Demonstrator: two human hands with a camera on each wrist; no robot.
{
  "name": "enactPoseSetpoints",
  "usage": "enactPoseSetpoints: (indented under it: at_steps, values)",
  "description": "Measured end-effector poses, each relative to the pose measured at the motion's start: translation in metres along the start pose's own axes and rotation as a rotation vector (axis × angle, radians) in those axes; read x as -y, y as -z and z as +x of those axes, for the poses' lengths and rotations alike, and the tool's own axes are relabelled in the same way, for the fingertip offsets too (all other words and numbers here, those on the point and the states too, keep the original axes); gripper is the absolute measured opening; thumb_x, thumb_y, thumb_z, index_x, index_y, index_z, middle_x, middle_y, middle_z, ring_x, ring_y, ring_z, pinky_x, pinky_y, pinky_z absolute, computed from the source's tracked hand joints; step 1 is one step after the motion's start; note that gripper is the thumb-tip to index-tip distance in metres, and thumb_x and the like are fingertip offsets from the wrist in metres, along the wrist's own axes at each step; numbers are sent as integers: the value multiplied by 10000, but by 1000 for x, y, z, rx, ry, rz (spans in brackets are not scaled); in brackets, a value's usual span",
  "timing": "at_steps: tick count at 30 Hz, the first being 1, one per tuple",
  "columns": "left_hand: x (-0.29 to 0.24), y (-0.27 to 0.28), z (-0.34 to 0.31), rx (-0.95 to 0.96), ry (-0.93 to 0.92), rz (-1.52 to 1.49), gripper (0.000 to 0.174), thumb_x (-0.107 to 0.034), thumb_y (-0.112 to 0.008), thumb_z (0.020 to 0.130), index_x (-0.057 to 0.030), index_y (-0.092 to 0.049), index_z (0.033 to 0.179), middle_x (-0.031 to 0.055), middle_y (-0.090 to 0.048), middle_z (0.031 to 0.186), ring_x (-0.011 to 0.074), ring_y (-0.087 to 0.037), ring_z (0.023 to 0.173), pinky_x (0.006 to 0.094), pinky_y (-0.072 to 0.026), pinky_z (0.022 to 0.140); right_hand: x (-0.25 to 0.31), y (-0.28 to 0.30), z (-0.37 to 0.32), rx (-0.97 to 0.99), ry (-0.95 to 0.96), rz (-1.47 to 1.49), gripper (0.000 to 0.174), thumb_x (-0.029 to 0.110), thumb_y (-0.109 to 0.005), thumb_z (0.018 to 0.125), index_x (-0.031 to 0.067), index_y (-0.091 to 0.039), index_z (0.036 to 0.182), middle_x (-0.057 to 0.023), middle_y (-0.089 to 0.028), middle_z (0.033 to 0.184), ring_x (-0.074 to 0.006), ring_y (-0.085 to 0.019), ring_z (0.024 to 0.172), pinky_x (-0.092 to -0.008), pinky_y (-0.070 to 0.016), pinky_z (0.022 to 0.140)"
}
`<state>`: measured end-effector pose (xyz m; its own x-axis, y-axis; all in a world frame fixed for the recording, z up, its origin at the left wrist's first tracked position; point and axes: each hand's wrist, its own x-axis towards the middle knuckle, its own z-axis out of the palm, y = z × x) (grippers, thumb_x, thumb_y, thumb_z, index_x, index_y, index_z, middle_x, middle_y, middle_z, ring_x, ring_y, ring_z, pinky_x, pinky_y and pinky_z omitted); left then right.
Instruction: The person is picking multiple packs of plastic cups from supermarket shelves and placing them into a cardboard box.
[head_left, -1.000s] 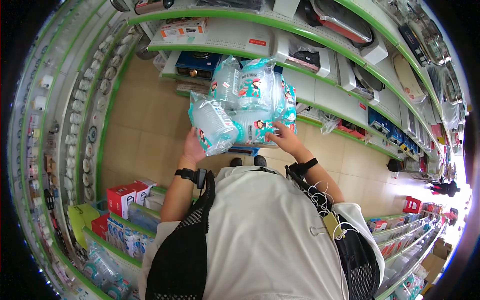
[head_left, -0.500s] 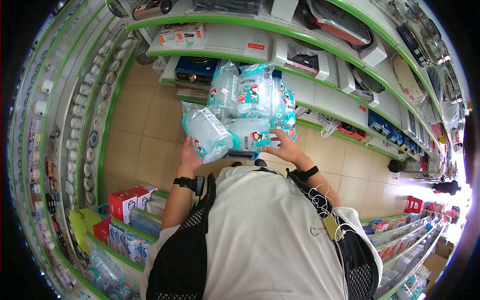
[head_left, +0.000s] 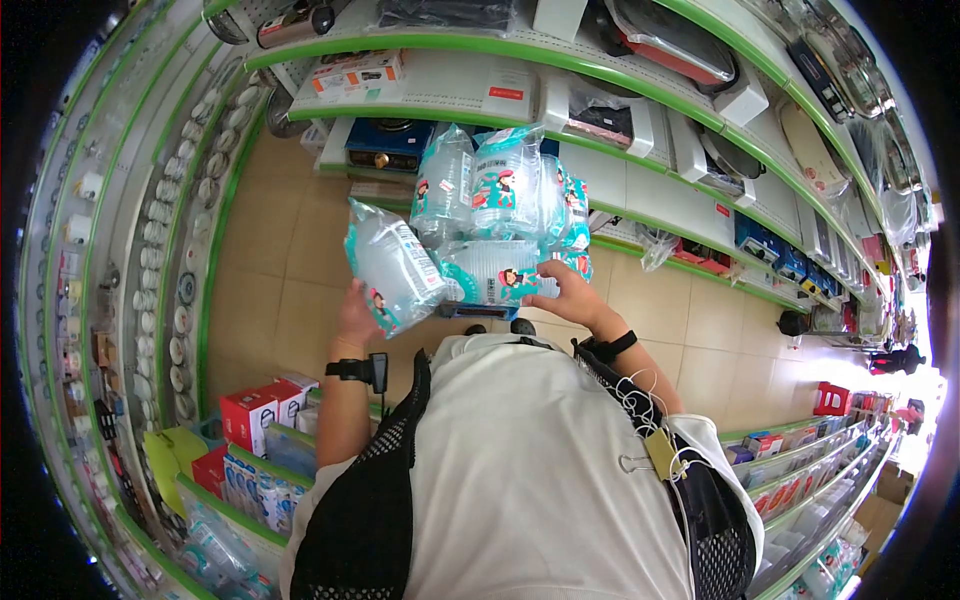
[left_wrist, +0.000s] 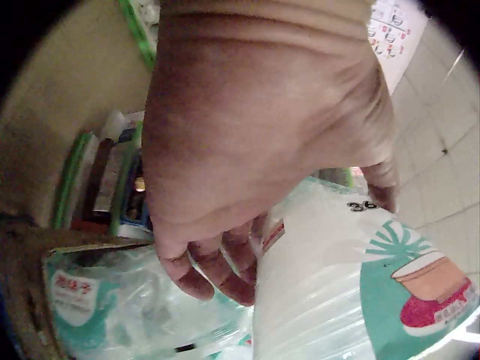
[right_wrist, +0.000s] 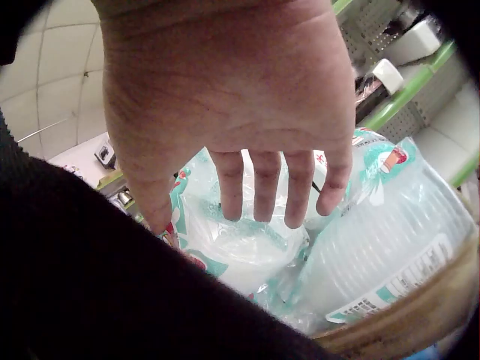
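My left hand [head_left: 355, 318] grips a wrapped pack of stacked clear plastic cups [head_left: 393, 270], thumb on one side and fingers on the other. The pack is tilted and has teal print with a cartoon figure; "36" shows on its wrap in the left wrist view. Beside it, several similar cup packs [head_left: 507, 190] are bunched together in a cardboard box [right_wrist: 409, 319]. My right hand [head_left: 578, 298] touches the right end of the nearest pack [head_left: 490, 268]. In the right wrist view its fingers [right_wrist: 264, 187] hang fairly straight over the wrap.
Green-edged shelves [head_left: 640, 150] with boxed appliances run behind the packs. A blue stove [head_left: 385, 145] stands on a low shelf. Another rack [head_left: 190, 260] of white crockery is at the left. Red boxes [head_left: 255, 410] stand close to the left forearm. Tiled floor [head_left: 310, 250] lies between.
My left hand has moved left and slightly towards me with its cup pack, away from the others. The right hand has barely moved.
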<state>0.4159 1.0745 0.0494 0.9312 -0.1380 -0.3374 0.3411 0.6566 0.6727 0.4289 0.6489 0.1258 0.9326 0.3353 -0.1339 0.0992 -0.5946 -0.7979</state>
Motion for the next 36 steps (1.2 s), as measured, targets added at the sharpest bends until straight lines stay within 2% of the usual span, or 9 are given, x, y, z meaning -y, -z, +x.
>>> enactPoseSetpoints:
  at_steps: [4,6,10,15,20,24,27,32,36]
  values:
    - [-80,-9,22,61,114,270,675,-449,-611,987,-34,-407,1480,114,-560,1396,252,-540,1293,444,-436,1096,-4,-1,-1,2,23,-1,578,346,-840,787,-16,-646,1194,-178,-650,1186,-332,-631,1127,-394,-501,973]
    - [-113,-97,36,193,-132,476,651,-447,-609,995,-47,-410,1469,101,-592,1345,233,-597,1202,414,-487,1022,-3,-2,-2,-11,28,-18,576,351,-832,795,-15,-644,1199,-180,-650,1196,-334,-630,1131,-395,-501,974]
    - [-144,-165,91,167,-56,753,679,-512,-669,943,-76,-456,1418,53,-627,1267,143,-636,1004,312,-515,887,-1,0,-1,11,11,-25,576,356,-827,801,-12,-642,1204,-181,-650,1205,-337,-629,1134,-394,-500,976]
    - [-147,-220,124,193,159,954,567,-594,-707,887,-123,-592,1181,-44,-645,897,43,-586,733,213,-463,685,3,0,-4,-16,28,-35,579,357,-824,803,-5,-636,1214,-181,-647,1213,-343,-617,1155,-401,-490,993]
    - [-126,-207,167,232,185,1134,558,-610,-692,890,-106,-639,1124,-65,-620,763,30,-556,631,197,-438,596,2,2,-4,-39,47,-36,587,382,-821,793,8,-642,1208,-181,-646,1204,-352,-610,1162,-407,-486,996]
    - [-116,-207,158,103,123,1188,684,-617,-681,896,-63,-579,1283,-7,-667,933,50,-597,731,246,-483,634,-6,-1,-2,-55,81,-34,581,403,-817,786,24,-652,1195,-177,-648,1181,-358,-609,1158,-412,-486,990]
    - [-115,-190,163,109,133,1068,987,-711,-718,796,26,-470,1404,147,-641,1229,191,-673,998,337,-543,839,-3,1,-3,-66,93,-59,566,401,-818,784,35,-657,1184,-174,-651,1170,-360,-612,1150,-416,-488,984]
    - [-116,-176,151,141,157,972,1089,-817,-583,811,-30,-364,1531,193,-492,1472,295,-488,1352,519,-313,1132,-2,0,-5,-62,81,-54,550,396,-819,784,36,-658,1168,-176,-655,1153,-362,-619,1131,-417,-495,970]
    - [-110,-153,138,83,162,901,1155,-846,-534,814,-51,-238,1598,216,-392,1566,355,-351,1460,594,-210,1165,-10,-4,-4,-41,75,-22,459,355,-797,827,23,-649,1107,-170,-659,1099,-343,-639,1088,-408,-512,932]
